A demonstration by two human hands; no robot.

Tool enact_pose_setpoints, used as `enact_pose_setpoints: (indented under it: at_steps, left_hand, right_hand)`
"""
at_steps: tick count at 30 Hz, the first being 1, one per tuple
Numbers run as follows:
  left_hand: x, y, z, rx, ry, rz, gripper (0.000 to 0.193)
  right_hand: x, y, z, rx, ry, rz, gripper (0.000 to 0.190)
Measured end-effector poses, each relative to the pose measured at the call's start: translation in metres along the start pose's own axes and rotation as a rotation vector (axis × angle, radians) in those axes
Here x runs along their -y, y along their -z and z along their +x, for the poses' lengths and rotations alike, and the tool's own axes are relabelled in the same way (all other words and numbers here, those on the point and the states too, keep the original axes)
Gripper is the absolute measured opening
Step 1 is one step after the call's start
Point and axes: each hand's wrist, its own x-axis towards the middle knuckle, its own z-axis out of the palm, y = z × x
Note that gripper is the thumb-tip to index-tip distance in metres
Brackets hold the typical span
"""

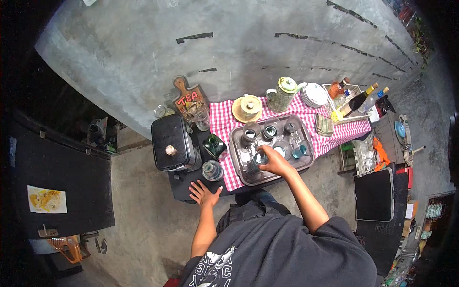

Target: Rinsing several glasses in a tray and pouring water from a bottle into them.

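My right hand (274, 162) is closed around a drinking glass (256, 162) at the near left of a grey serving tray (278, 175). Several other glasses stand on the tray, among them a dark-tinted glass (269, 132) and a blue-tinted glass (299, 151). With its fingers spread, my left hand (205, 193) rests on the dark table edge (181, 187). Just beyond it stands a clear glass bottle (212, 170), and behind that a green glass bottle (214, 146) looks tilted. Whether the held glass touches the tray is hidden.
A black lidded container (172, 143) stands at the left, by a wooden sign board (190, 98). Along the back are a cup on a saucer (250, 107), a lidded glass pitcher (281, 95), stacked plates (314, 95) and a basket (358, 116) of bottles on a checkered cloth (219, 116).
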Motion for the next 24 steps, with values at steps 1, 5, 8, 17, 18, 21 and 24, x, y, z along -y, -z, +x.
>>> enact_pose_setpoints:
  at_steps: [1,5,8,17,18,21,24]
  left_hand:
    - [-0.0001,-0.0003,0.0001,-0.002,-0.001,-0.001,0.13]
    - [0.0006,-0.0012,0.0011,-0.007,0.0,0.004,0.13]
    - [-0.0019,0.0009,-0.0007,-0.003,-0.002,0.002,0.13]
    - [-0.0064,0.0057,-0.0055,-0.002,0.008,0.014,0.126]
    - [-0.0059,0.0057,-0.0055,-0.003,0.009,0.014,0.126]
    - [-0.0035,0.0034,-0.0037,-0.001,0.013,0.016,0.126]
    - [-0.0003,-0.0006,-0.0001,-0.017,0.008,0.001,0.13]
  right_hand:
    - [-0.0002,-0.0002,0.0002,0.008,-0.012,-0.003,0.058]
    - [-0.0001,-0.0008,-0.0001,0.004,-0.011,0.011,0.058]
    - [-0.0029,-0.0011,-0.0005,0.007,-0.022,0.011,0.056]
    - [-0.0026,-0.0003,-0.0004,0.007,-0.038,0.026,0.057]
    - [-0.0018,0.0001,0.0001,0.013,-0.043,0.02,0.058]
    - [0.0008,0.0012,0.0005,0.02,-0.054,0.018,0.058]
    - [0.0012,0.0013,0.0006,0.022,-0.054,0.003,0.058]
